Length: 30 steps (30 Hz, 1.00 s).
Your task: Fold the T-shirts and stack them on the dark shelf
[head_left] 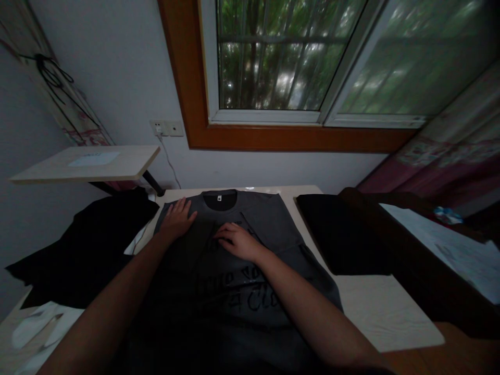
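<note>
A dark grey T-shirt [273, 221] lies spread on the table with its collar at the far side. A small white label shows inside the neck, and black lettering crosses the chest. My left hand [177, 219] rests flat on the shirt's left shoulder, fingers spread. Over the upper chest, my right hand [239, 242] touches the fabric with its fingers loosely bent and the thumb apart from them. Nothing shows between those fingers. Some of the lettering is hidden by my right forearm, and the near end of the shirt fades into shadow.
Black cloth [89, 239] lies heaped on the left, near white pieces [39, 325]. A folded black garment [344, 234] sits at the right of the table [386, 307]. A raised shelf [128, 164] stands at the back left. Behind are a wall socket [166, 128] and window.
</note>
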Available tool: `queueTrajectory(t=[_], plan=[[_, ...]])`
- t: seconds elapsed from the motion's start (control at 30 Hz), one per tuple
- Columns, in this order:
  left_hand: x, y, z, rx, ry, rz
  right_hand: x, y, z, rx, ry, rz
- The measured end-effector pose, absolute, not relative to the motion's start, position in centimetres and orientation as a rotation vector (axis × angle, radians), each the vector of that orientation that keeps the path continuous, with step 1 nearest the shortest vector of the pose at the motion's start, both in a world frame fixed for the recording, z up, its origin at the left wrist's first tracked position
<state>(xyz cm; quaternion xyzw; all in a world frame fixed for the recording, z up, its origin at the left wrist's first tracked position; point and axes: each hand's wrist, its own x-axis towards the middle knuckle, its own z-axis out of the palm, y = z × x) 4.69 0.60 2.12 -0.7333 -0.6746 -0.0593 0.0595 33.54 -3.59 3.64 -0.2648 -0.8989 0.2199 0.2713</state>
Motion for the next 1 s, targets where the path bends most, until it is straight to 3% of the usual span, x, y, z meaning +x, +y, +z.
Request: queueTrajectory(t=[0.4, 1.0], plan=[[4.4, 1.5, 2.5, -2.588, -1.693, -0.161, 33.5, -3.6, 4.0, -0.705, -2.419, 0.599], [5.0, 3.2, 2.2, -2.478, -1.865, -0.144, 33.4, -3.6, 3.9, -0.700, -2.415, 0.602]])
